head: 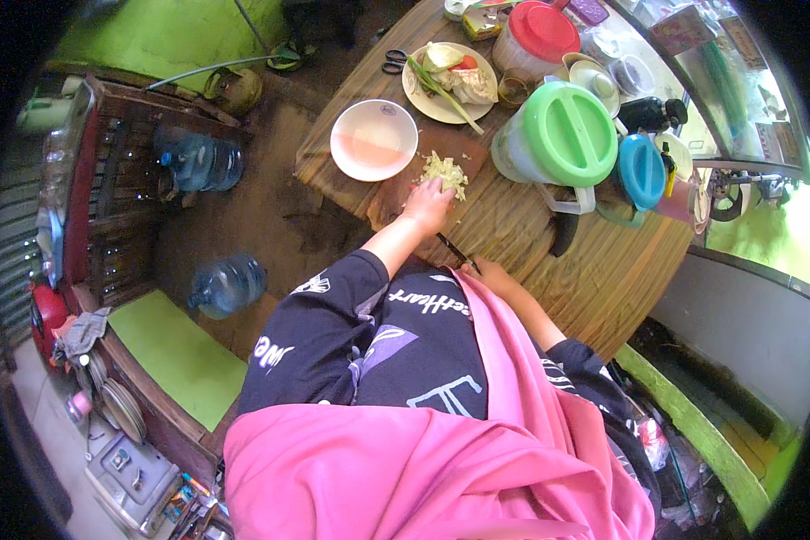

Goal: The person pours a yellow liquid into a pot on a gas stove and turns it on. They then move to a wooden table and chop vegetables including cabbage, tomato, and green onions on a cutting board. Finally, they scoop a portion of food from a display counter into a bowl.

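Note:
Chopped pale cabbage [447, 174] lies in a pile on a reddish-brown wooden cutting board [471, 150]. My left hand [432, 204] is at the pile's near edge, with its fingers touching the shreds; whether it grips any is hidden. Small red bits show beside that hand. My right hand [491, 275] holds a knife [455, 250], its dark blade angled toward the board's near edge. Left of the board stands a white bowl [374, 140]. Beyond it, a plate [415, 101] carries a cabbage piece [443, 58], green onion stalks [451, 102] and something red.
Black-handled scissors [395, 62] lie beside the plate. A green-lidded pitcher [570, 135], a red-lidded container [543, 34], a blue-lidded container [641, 172] and a black bottle [650, 115] crowd the wooden table's right side [614, 283]. Water jugs [228, 285] sit on the floor at left.

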The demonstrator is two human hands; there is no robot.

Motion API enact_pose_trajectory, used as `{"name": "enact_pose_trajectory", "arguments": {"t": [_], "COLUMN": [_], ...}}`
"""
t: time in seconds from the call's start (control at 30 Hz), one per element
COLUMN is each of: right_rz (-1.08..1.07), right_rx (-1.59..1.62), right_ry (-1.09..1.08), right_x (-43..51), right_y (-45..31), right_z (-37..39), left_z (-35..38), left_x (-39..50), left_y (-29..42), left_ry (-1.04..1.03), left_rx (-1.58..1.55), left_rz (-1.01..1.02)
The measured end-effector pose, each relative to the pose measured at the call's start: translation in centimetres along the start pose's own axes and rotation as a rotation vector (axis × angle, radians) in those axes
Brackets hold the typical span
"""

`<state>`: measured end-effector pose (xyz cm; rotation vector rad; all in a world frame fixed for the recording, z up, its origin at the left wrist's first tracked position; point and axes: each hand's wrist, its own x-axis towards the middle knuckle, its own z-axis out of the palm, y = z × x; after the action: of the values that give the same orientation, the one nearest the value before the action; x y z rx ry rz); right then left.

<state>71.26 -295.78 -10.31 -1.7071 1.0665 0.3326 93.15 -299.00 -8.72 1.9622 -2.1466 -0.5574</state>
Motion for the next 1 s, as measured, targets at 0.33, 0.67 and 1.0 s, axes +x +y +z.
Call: {"name": "enact_pose_trajectory", "arguments": {"t": [0.33, 0.67, 1.0], "right_rz": [0.086, 0.084, -0.066], "right_rx": [0.135, 0.217, 0.338], "right_ry": [0.056, 0.169, 0.677], "right_x": [-0.2, 1.2, 0.1], "right_y": [-3.9, -5.7, -7.7], "right_z": [0.0, 1.5, -0.8], "left_z": [-5.5, -6.7, -12.4], "left_x": [12.1, 19.1, 15.1], "left_y": [-6.5, -9.2, -9.6], "left_ry": [0.259, 0.023, 0.087], "left_rx": [-0.083, 0.285, 0.044], "left_rz": [-0.075, 0.043, 0.057]}}
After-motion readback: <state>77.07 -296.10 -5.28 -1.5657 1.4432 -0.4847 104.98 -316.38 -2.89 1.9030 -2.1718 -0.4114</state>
